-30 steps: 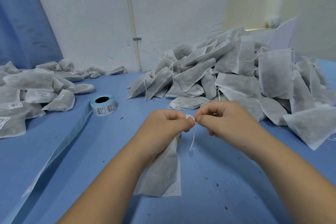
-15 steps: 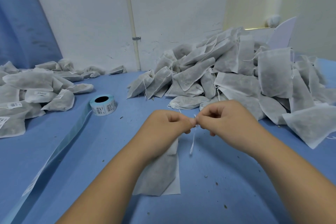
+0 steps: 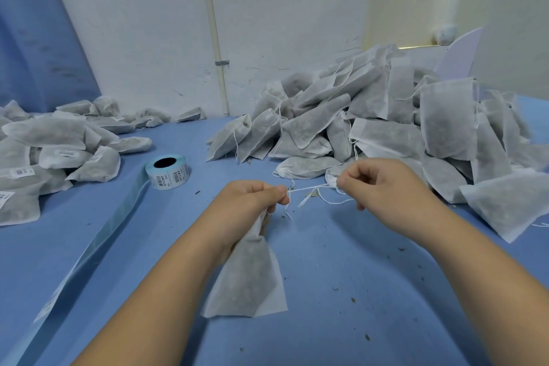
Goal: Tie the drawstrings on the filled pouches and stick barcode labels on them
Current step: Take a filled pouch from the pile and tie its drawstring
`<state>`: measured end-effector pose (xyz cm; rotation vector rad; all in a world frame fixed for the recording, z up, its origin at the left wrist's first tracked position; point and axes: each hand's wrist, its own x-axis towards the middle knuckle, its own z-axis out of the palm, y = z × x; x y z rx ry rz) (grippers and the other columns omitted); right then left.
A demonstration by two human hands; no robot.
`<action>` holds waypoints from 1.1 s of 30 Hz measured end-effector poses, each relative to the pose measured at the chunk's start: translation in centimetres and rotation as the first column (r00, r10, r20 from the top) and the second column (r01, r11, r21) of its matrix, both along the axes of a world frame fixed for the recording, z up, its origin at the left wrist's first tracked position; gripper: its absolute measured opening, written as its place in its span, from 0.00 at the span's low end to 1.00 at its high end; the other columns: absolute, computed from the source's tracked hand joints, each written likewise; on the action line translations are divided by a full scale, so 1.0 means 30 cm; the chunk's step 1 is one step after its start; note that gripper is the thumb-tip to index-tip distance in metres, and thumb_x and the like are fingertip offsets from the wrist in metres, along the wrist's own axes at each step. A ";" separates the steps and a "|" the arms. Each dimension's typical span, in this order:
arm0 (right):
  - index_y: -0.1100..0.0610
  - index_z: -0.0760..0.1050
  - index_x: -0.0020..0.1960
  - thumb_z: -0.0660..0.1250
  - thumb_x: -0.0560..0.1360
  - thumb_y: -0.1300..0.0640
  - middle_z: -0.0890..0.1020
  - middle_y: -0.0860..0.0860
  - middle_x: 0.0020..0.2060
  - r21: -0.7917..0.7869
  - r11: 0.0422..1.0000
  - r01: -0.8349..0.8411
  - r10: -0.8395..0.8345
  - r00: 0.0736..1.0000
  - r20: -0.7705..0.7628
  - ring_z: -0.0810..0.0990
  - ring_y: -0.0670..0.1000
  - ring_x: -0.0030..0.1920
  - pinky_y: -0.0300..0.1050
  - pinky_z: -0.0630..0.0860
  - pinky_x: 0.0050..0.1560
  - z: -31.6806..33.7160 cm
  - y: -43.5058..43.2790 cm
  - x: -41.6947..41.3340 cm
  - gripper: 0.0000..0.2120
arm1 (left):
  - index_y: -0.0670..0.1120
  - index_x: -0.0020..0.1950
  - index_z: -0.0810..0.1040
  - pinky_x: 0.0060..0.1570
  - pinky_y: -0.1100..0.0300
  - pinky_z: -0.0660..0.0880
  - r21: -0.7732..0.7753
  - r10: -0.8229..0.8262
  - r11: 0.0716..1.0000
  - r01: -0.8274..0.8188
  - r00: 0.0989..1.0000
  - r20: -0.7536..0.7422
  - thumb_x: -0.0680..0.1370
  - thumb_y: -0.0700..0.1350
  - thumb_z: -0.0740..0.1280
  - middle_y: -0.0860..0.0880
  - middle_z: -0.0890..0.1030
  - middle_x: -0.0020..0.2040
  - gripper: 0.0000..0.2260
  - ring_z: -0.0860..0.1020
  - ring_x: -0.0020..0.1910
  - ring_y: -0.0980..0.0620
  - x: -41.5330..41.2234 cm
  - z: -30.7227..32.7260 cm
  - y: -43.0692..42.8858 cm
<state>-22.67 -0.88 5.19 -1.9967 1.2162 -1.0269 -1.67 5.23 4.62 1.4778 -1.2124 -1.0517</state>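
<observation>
At the far left, the heap of white fabric pouches with stuck-on labels [image 3: 59, 142] runs off the left edge, and the print on those labels is too small to read. The pale blue liner strip [image 3: 98, 241] trailing from the small roll of barcode labels [image 3: 168, 171] is cut off at the near left corner. The neck of the grey-white filled drawstring pouch [image 3: 246, 282] is hidden inside the left hand [image 3: 246, 202], so I cannot tell whether a knot sits there. The large heap of unlabelled filled pouches [image 3: 386, 128] at the far right passes out of the right edge.

The left hand's fingers are curled tightly round the gathered neck, and its thumb and forefinger pinch the thin white drawstring [image 3: 309, 188] where it leaves the fist. The right hand [image 3: 383, 190], a little apart to the right, presses thumb and forefinger together on the string's other end, with its other fingers loosely curled under. The string runs taut and nearly level between the hands, and loose ends dangle below it.

The pouch hangs from the left fist at near centre over the blue table top [image 3: 341, 276]. It flares from a narrow neck to a broad flat bottom. Dark contents show dimly through the fabric, and one lower corner is plain white.
</observation>
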 end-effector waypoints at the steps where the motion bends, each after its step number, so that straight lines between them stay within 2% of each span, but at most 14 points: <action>1: 0.59 0.78 0.38 0.68 0.76 0.56 0.73 0.43 0.22 0.002 1.000 0.012 -0.012 1.000 0.022 0.67 0.41 0.23 0.30 0.63 0.21 0.001 -0.002 -0.001 0.09 | 0.50 0.35 0.83 0.32 0.61 0.69 0.007 -0.025 1.000 0.025 1.000 -0.002 0.76 0.49 0.71 0.54 0.74 0.30 0.11 0.70 0.27 0.54 0.005 0.001 -0.001; 3: 0.60 0.79 0.39 0.68 0.75 0.56 0.74 0.44 0.22 -0.005 0.999 0.033 -0.032 0.998 0.045 0.66 0.41 0.22 0.29 0.62 0.21 0.001 -0.004 -0.002 0.09 | 0.52 0.38 0.83 0.36 0.61 0.69 0.049 -0.118 0.992 0.117 0.993 0.023 0.72 0.50 0.75 0.55 0.76 0.32 0.05 0.73 0.30 0.55 0.016 0.008 0.002; 4: 0.59 0.79 0.40 0.68 0.75 0.56 0.74 0.44 0.22 -0.010 0.999 0.038 -0.037 0.998 0.047 0.66 0.41 0.22 0.29 0.62 0.21 0.000 -0.005 0.000 0.09 | 0.53 0.40 0.83 0.39 0.61 0.70 0.085 -0.187 0.979 0.183 0.981 0.048 0.68 0.51 0.76 0.55 0.78 0.33 0.05 0.75 0.32 0.55 0.020 0.012 0.007; 7: 0.56 0.78 0.37 0.67 0.75 0.56 0.75 0.42 0.22 -0.003 0.998 0.057 -0.056 0.996 0.065 0.67 0.41 0.22 0.30 0.63 0.21 -0.002 -0.008 0.000 0.09 | 0.52 0.55 0.80 0.46 0.61 0.71 0.184 -0.367 0.918 0.351 0.928 0.063 0.62 0.50 0.75 0.50 0.78 0.41 0.22 0.77 0.40 0.54 0.046 0.009 0.013; 9: 0.54 0.77 0.36 0.66 0.75 0.56 0.75 0.41 0.23 -0.006 0.997 0.073 -0.073 0.995 0.075 0.68 0.41 0.23 0.30 0.64 0.22 0.000 -0.011 -0.004 0.09 | 0.50 0.61 0.78 0.48 0.62 0.74 0.206 -0.392 0.902 0.379 0.920 0.023 0.63 0.45 0.74 0.48 0.79 0.45 0.26 0.78 0.43 0.53 0.058 0.008 0.016; 12: 0.52 0.77 0.35 0.66 0.74 0.56 0.76 0.40 0.24 -0.029 0.994 0.102 -0.099 0.991 0.085 0.72 0.43 0.28 0.30 0.65 0.23 0.002 -0.015 -0.008 0.10 | 0.43 0.58 0.78 0.46 0.61 0.76 0.256 -0.364 0.894 0.367 0.930 -0.061 0.62 0.45 0.74 0.45 0.81 0.50 0.24 0.79 0.45 0.51 0.075 0.016 0.021; 14: 0.51 0.77 0.34 0.66 0.74 0.55 0.75 0.40 0.24 -0.040 0.992 0.116 -0.112 0.990 0.091 0.75 0.47 0.31 0.30 0.65 0.23 0.003 -0.016 -0.008 0.10 | 0.41 0.53 0.78 0.44 0.61 0.78 0.274 -0.384 0.877 0.394 0.919 -0.093 0.65 0.44 0.71 0.42 0.81 0.50 0.18 0.80 0.44 0.50 0.084 0.023 0.024; 17: 0.50 0.76 0.33 0.66 0.74 0.55 0.75 0.41 0.24 -0.043 0.991 0.129 -0.124 0.986 0.110 0.75 0.47 0.31 0.30 0.65 0.23 0.002 -0.018 -0.007 0.11 | 0.38 0.54 0.79 0.45 0.60 0.79 0.293 -0.403 0.861 0.416 0.909 -0.109 0.68 0.43 0.66 0.40 0.82 0.49 0.16 0.81 0.45 0.48 0.095 0.026 0.028; 21: 0.52 0.76 0.33 0.66 0.75 0.57 0.75 0.40 0.22 -0.075 0.978 0.193 -0.181 0.974 0.139 0.71 0.42 0.27 0.30 0.65 0.24 0.004 -0.021 -0.013 0.11 | 0.43 0.47 0.83 0.43 0.59 0.79 0.350 -0.493 0.801 0.486 0.867 -0.073 0.71 0.42 0.68 0.43 0.83 0.43 0.07 0.82 0.40 0.48 0.093 0.029 0.037; 24: 0.55 0.75 0.34 0.66 0.75 0.57 0.73 0.42 0.22 -0.099 0.964 0.249 -0.232 0.961 0.151 0.71 0.46 0.29 0.34 0.66 0.26 0.010 -0.023 -0.013 0.11 | 0.44 0.49 0.84 0.47 0.57 0.79 0.369 -0.553 0.779 0.506 0.833 0.024 0.71 0.43 0.71 0.44 0.84 0.46 0.09 0.83 0.43 0.48 0.089 0.027 0.039; 26: 0.57 0.75 0.35 0.66 0.75 0.57 0.72 0.44 0.24 -0.110 0.958 0.265 -0.247 0.957 0.155 0.71 0.47 0.30 0.40 0.66 0.29 0.012 -0.023 -0.010 0.11 | 0.43 0.49 0.85 0.47 0.57 0.79 0.377 -0.588 0.755 0.536 0.809 0.027 0.71 0.43 0.72 0.45 0.85 0.46 0.09 0.83 0.43 0.49 0.081 0.031 0.041; 29: 0.58 0.76 0.36 0.66 0.75 0.57 0.72 0.45 0.24 -0.119 0.955 0.273 -0.253 0.954 0.159 0.70 0.46 0.29 0.41 0.66 0.30 0.014 -0.019 -0.005 0.10 | 0.45 0.48 0.85 0.45 0.58 0.80 0.393 -0.623 0.725 0.565 0.782 0.024 0.71 0.44 0.74 0.45 0.86 0.45 0.07 0.84 0.42 0.49 0.071 0.038 0.047; 31: 0.58 0.76 0.36 0.66 0.75 0.57 0.72 0.45 0.24 -0.122 0.953 0.277 -0.255 0.952 0.170 0.69 0.46 0.29 0.41 0.66 0.30 0.013 -0.019 -0.005 0.10 | 0.46 0.46 0.86 0.45 0.57 0.80 0.404 -0.619 0.728 0.554 0.784 0.041 0.70 0.45 0.75 0.44 0.86 0.45 0.06 0.84 0.41 0.49 0.058 0.039 0.051; 33: 0.57 0.76 0.35 0.66 0.75 0.57 0.73 0.43 0.23 -0.124 0.953 0.275 -0.248 0.948 0.198 0.69 0.43 0.27 0.38 0.65 0.29 0.013 -0.017 -0.006 0.10 | 0.46 0.45 0.85 0.46 0.56 0.81 0.380 -0.567 0.777 0.501 0.820 0.079 0.69 0.48 0.75 0.44 0.86 0.46 0.08 0.84 0.42 0.47 0.039 0.035 0.047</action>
